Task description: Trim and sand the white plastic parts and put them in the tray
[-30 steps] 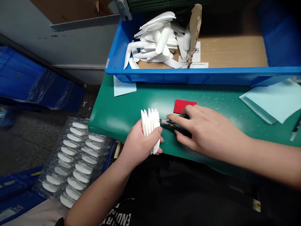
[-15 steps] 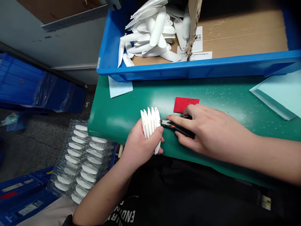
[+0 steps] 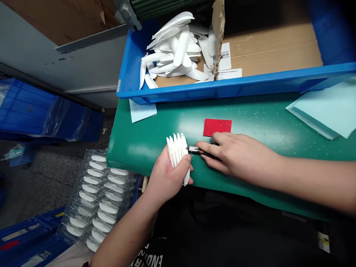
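In my left hand (image 3: 169, 178) is a fanned stack of several slim white plastic parts (image 3: 175, 150), held upright with the thumb pressed across the nearest one. My right hand (image 3: 233, 152) is closed around black-handled cutting pliers (image 3: 194, 149) with a bit of orange near the joint. The plier tips meet the edge of the rightmost white part; whether the jaws are closed on it is too small to tell. Just beyond my right fingers lies a red rectangular pad (image 3: 217, 127) on the green table mat (image 3: 133, 142).
A blue bin (image 3: 194, 94) at the back holds a heap of white parts (image 3: 175, 52) beside a torn cardboard divider (image 3: 218, 40). Light-blue sheets (image 3: 328, 107) lie at right. Lower left, a clear blister tray (image 3: 96, 200) carries rows of white parts. Tiny white scraps dot the mat.
The view has shifted a little, so the bin and mat sit lower. The plier jaws look closer together at the rightmost part's edge. Both hands keep their hold.
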Tool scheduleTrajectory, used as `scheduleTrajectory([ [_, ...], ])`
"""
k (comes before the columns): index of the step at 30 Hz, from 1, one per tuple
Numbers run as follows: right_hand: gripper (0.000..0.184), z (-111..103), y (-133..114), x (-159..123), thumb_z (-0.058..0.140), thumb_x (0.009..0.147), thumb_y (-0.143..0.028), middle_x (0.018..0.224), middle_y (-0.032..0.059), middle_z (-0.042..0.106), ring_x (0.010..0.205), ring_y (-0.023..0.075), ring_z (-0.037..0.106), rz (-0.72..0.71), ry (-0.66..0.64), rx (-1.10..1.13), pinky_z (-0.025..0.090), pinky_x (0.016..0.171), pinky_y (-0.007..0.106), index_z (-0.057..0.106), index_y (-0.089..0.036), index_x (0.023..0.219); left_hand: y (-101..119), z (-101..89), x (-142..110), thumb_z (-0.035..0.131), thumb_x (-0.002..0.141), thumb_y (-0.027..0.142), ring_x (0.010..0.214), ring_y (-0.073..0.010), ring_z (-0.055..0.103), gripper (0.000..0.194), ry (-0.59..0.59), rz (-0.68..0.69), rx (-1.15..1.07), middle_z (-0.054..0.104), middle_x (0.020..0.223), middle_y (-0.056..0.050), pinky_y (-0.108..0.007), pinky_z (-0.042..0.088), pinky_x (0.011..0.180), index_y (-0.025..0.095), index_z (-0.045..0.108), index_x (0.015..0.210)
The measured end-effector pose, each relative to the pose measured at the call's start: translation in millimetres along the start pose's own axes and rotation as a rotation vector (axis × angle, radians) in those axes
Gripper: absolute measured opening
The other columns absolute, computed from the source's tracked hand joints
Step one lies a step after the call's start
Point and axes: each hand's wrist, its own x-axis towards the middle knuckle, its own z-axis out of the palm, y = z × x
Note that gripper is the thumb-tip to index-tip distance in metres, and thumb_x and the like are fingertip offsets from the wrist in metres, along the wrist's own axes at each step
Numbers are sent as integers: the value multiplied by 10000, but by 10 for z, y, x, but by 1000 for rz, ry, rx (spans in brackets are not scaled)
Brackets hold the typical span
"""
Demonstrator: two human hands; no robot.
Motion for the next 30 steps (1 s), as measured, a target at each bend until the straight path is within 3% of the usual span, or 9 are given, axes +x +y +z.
scheduleTrajectory([
  [7,371,-26,62,2,532,1057,-364,840,30,551,672,201,536,118,156,131,271,580,304,667,-244,1381,29,-46,75,614,961,482,510,-198,663,372,37,-36,43,712,716,-14,-287,546,483,208,558,1206],
  [13,395,-74,51,-3,555,1047,-405,925,73,551,769,250,524,121,154,43,318,648,332,663,-260,1398,84,-97,145,649,937,464,826,-228,708,291,164,139,286,746,1000,-42,-262,516,628,229,649,1110],
  [30,428,-47,1,24,637,1012,-366,889,68,541,740,251,506,104,111,-69,312,633,334,667,-219,1412,145,-57,107,624,942,367,713,-210,631,130,183,216,429,689,796,-1,-283,405,647,249,581,907],
])
